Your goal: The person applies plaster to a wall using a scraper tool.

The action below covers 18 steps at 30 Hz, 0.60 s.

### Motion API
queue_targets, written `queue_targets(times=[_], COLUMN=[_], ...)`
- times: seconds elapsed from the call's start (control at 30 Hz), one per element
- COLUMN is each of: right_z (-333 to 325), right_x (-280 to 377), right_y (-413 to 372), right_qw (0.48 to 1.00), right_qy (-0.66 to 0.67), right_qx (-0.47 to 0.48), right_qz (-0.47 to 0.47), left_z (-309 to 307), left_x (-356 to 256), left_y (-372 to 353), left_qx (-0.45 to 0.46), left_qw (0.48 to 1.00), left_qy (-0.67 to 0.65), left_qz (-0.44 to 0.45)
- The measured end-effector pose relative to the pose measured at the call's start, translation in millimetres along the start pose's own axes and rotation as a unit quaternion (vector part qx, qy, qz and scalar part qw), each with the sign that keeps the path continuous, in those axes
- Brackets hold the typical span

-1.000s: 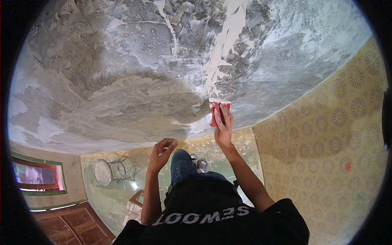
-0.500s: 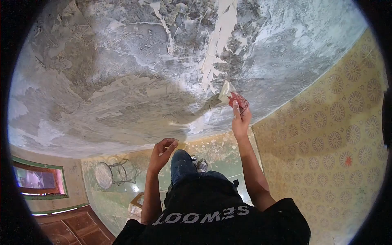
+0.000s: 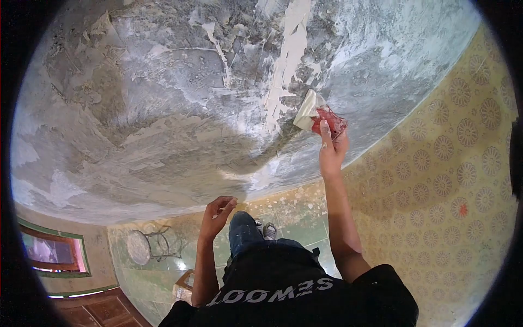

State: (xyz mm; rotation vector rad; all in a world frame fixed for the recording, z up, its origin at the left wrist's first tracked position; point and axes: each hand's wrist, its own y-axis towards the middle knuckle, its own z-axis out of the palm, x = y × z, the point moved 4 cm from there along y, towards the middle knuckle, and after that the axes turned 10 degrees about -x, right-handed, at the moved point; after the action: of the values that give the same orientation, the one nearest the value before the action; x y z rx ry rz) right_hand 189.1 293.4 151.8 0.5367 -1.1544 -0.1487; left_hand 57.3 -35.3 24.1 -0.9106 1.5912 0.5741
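My right hand grips the red handle of a putty knife, its wide pale blade against or very near the grey plastered wall. Just left of the blade, a streak of white filler runs up the wall with ragged lower edges. A thinner white streak lies farther left. My left hand is held low near the wall's bottom edge, fingers curled with thumb and fingertips close together; whether something small is between them cannot be made out.
Patterned yellow wall on the right. A round stool stands on the green tiled floor at lower left, with a wooden object near my left arm. A window and brown door are at far left.
My right hand and the putty knife have moved up and to the right along the wall. My left hand stays in nearly the same place. The view has shifted slightly.
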Motion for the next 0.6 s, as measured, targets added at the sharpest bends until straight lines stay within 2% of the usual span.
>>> queue_targets(times=[0.17,0.23,0.37,0.6], right_z=[22.2,31.2,38.4,39.5], right_x=[10.0,12.2,20.1,52.4], right_y=[-10.4,-14.0,-18.7,-7.4], right_qw=[0.999,0.999,0.999,0.995], right_qy=[0.028,-0.010,-0.021,-0.040], right_qx=[0.005,0.031,0.034,0.072], right_qz=[0.016,-0.027,-0.012,-0.062], left_z=[4.4,6.0,5.9,13.5], left_x=[3.8,0.5,-2.0,-3.9], left_y=[-1.8,-2.8,-0.7,6.4], left_qx=[-0.003,-0.001,0.001,0.006], left_qw=[1.000,1.000,1.000,1.000], left_qy=[0.001,-0.002,0.003,0.000], left_qz=[-0.007,0.001,0.016,0.014])
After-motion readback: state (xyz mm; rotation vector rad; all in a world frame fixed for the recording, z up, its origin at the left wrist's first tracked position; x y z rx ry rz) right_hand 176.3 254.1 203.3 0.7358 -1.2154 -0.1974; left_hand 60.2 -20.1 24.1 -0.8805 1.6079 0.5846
